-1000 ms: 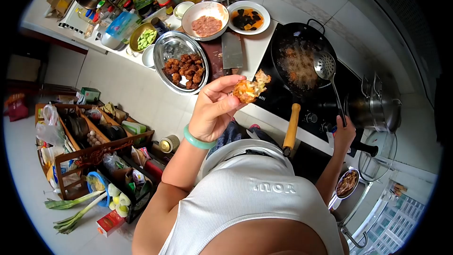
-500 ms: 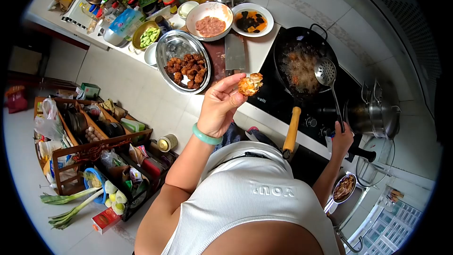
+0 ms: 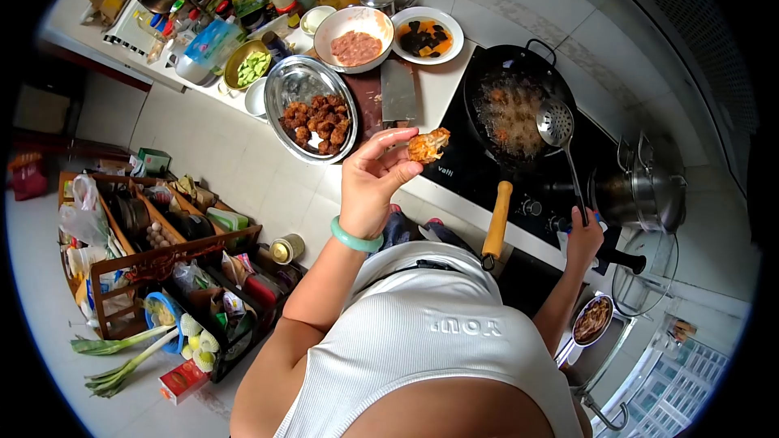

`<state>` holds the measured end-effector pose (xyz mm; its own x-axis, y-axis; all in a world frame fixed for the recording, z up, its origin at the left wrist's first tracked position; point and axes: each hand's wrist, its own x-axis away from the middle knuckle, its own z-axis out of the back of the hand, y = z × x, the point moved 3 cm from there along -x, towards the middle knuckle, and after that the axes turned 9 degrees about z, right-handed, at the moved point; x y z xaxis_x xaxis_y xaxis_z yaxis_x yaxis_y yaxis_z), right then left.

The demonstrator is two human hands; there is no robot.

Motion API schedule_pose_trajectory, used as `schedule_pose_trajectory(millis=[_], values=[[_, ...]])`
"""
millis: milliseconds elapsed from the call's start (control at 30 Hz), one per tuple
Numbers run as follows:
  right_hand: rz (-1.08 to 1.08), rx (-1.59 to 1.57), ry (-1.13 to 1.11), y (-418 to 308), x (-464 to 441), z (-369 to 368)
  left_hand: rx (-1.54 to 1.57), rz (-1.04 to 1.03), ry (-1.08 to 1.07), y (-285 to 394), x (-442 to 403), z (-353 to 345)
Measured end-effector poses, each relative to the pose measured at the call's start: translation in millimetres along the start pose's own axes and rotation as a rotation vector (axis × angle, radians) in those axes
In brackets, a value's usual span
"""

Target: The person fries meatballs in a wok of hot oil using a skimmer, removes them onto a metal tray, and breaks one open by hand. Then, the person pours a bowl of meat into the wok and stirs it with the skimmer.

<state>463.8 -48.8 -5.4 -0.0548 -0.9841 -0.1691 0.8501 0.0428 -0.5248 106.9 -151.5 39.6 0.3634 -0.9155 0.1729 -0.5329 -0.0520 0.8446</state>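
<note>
The left hand [image 3: 373,186] is nearly closed in a pinch, thumb and fingertips around a fried piece [image 3: 428,146] held up in front of the body. The piece is orange-brown and rough on the outside, with a ragged, paler inside showing at its far end. In view it overlaps the left edge of the black cooktop [image 3: 475,186], between the metal tray and the wok. A pale green bangle [image 3: 355,237] circles the left wrist.

The right hand [image 3: 584,237] is closed around the handle of a perforated skimmer [image 3: 555,123]. Its round head lies over the right side of the wok [image 3: 556,81]; whether it touches the bubbling oil [image 3: 511,118] cannot be told. Browned bits show among the bubbles. The wok's wooden handle [image 3: 497,219] points toward the body and reaches past the cooktop's front edge, between the two forearms.

Left of the cooktop, on the bench [image 3: 442,85], a cleaver [image 3: 398,91] lies partly on the cutting board [image 3: 369,101]. The oval metal tray [image 3: 284,73] of dark fried pieces [image 3: 320,120] sits at the bench's front edge. A bowl [image 3: 324,28] of raw minced meat and a white plate [image 3: 454,32] stand farther back. Open space separates the left hand from the wok's rim; on the right, a steel pot [image 3: 661,195] stands near the skimmer's handle.
</note>
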Motion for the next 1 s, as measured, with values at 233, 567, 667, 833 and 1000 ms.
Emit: schedule_pose_trajectory(millis=[233, 567, 667, 833, 1000], values=[[0.018, 0.007, 0.036, 11.7, -1.5, -3.5, -0.035, -0.006, 0.053, 1.1, -3.2, 1.6], [0.02, 0.003, 0.01, 7.7, -0.7, 1.4, 0.02, 0.253, 0.09, -20.6, -1.0, 23.7], [0.029, -0.009, 0.029, 2.5, -1.9, 2.1, 0.139, 0.409, 0.128, -28.4, -0.4, 34.1], [0.024, -0.025, 0.041, 5.7, -5.1, 1.3, 0.279, 0.471, 0.083, -32.5, 0.2, 37.4], [0.077, 0.07, 0.036, -7.5, -6.4, 8.6, 0.229, 0.431, 0.065, -33.7, 1.8, 41.0]])
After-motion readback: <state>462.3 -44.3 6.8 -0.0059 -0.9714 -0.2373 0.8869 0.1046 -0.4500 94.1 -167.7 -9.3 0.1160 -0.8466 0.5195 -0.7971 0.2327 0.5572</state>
